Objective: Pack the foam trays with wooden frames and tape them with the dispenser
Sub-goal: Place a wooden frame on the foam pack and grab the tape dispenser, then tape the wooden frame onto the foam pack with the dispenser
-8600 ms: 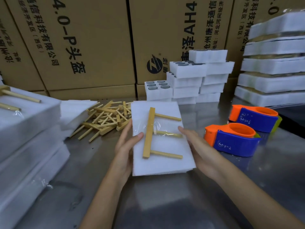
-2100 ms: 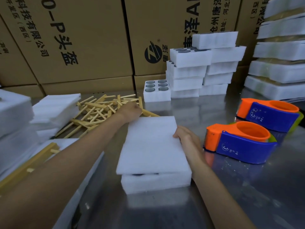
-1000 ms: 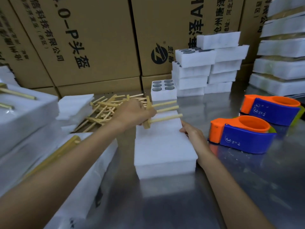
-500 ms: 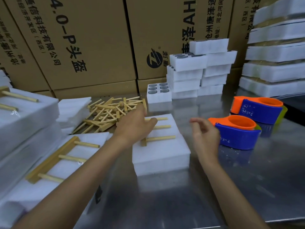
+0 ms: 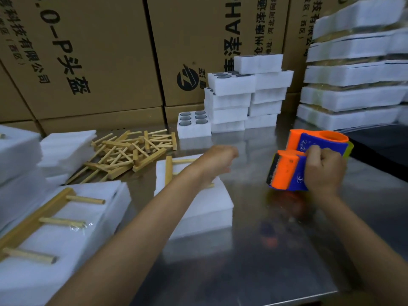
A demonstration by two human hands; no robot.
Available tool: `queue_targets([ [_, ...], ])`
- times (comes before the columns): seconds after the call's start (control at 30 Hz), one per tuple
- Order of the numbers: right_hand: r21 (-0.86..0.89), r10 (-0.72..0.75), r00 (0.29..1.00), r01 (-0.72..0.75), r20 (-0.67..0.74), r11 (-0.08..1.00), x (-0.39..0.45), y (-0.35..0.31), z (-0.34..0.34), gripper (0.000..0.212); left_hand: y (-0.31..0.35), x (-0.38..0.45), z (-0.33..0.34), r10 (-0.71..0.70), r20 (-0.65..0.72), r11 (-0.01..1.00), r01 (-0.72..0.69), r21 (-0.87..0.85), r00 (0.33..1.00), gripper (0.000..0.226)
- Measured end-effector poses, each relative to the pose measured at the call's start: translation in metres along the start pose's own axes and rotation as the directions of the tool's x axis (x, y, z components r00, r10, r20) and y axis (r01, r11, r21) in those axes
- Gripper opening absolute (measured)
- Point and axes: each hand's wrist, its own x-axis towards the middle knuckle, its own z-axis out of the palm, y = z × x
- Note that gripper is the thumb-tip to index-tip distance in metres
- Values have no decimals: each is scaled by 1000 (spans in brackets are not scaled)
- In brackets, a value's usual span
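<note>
A stack of white foam trays (image 5: pixel 205 208) lies on the steel table (image 5: pixel 265 257) in front of me. A wooden frame (image 5: pixel 169 171) rests on top of it, spine to the left. My left hand (image 5: pixel 217 160) sits over the frame's prongs with fingers bent down, hiding them. To the right, my right hand (image 5: pixel 324 171) grips the nearer orange-and-blue tape dispenser (image 5: pixel 284 173), which is tilted with its toothed edge facing left. A second dispenser (image 5: pixel 322 140) stands just behind it.
A heap of loose wooden frames (image 5: pixel 132 151) lies at the back left beside thin foam sheets (image 5: pixel 66 149). A taped pack with a frame (image 5: pixel 66 217) sits near left. Stacked foam trays (image 5: pixel 242 93), finished packs (image 5: pixel 353 85) and cartons (image 5: pixel 88 51) line the back.
My left hand laid a wooden frame on the foam stack and stays over it. My right hand left the foam, swung right and took hold of the nearer tape dispenser.
</note>
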Motion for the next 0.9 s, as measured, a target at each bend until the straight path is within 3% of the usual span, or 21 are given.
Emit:
queue_targets([
  [0.07,86,-16,1000,16,-9,996,3,-6,-5,47,0,-6,11,-8,106,996,18,-88,994,8],
  [0.17,214,-65,997,71,-34,974,6,-24,-11,41,5,-18,22,60,230,986,-22,-163,971,21],
  [0.23,270,-94,994,106,-54,957,7,-36,-14,38,8,-27,21,127,216,984,-94,-153,968,29],
  [0.37,321,-135,990,144,-51,936,2,-50,-18,43,12,-51,16,185,61,981,-180,-79,981,26],
  [0.57,395,-74,996,84,-41,915,-9,-73,-17,44,19,-84,11,273,57,959,-267,-100,960,28],
  [0.8,464,-46,999,29,25,885,-22,-94,-21,38,13,-94,-9,229,158,949,-185,-253,960,18],
  [0.9,578,-31,997,-17,72,816,-28,-104,-23,37,9,-96,-13,213,163,945,-161,-284,963,8],
])
